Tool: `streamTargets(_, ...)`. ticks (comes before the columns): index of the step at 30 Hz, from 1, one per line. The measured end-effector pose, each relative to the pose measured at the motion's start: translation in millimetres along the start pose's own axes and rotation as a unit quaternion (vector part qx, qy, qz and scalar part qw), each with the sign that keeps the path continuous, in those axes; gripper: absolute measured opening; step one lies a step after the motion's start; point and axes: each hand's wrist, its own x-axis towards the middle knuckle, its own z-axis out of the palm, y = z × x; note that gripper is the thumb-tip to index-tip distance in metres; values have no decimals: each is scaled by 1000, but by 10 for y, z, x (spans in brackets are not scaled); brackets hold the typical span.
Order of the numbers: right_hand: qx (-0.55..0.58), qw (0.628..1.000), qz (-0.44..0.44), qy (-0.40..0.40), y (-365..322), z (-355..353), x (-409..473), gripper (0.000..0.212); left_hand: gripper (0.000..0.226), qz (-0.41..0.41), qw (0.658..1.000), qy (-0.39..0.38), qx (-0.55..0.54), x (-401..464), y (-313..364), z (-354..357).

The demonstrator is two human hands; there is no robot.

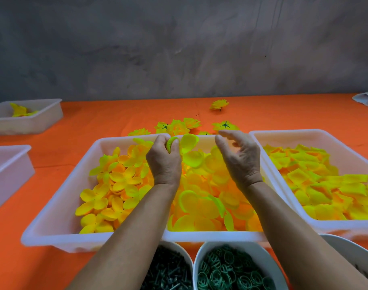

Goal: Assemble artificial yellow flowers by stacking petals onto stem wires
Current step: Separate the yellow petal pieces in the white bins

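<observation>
The left hand (163, 162) was curled around a yellow petal piece (186, 149), pinching it between thumb and fingers — two rounded lobes of it stuck out to the right of the knuckles. The right hand (240, 159) hovered just beside it, fingers loosely bent and spread, holding nothing; the petal piece sat between the two hands, nearer the left. Both hands were raised over the far end of the middle tray (210, 235), which was heaped with round yellow petals. The left tray (59, 222) touching it held four-lobed petals, and the right tray (346, 135) held squarish ones. Behind the trays, on the orange tablecloth (107, 116), lay finished flowers (178, 126) — some turned green-calyx up. Near the person stood a bowl of dark stem pieces (168, 271) and a bowl of green rings (227, 268).
</observation>
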Motion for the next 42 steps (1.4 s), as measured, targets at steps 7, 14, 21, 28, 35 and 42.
streamTargets(7,75,983,13,-166,-78,72,-88,29,20,50,995,-69,-53,-55,30,37)
streamTargets(14,193,963,114,-146,92,80,-25,23,11,-17,973,-169,-155,-72,49,59)
streamTargets(21,221,960,122,-124,95,52,-15,22,11,-54,959,-242,-134,-90,20,41)
streamTargets(28,227,968,105,-32,91,-28,55,9,31,-61,976,-151,-142,-49,3,41)
streamTargets(35,189,968,159,45,101,-171,163,7,16,-84,984,-128,-89,4,-63,80)
streamTargets(42,-169,911,256,-274,60,-280,254,65,9,-118,964,-163,-175,-19,-28,53)
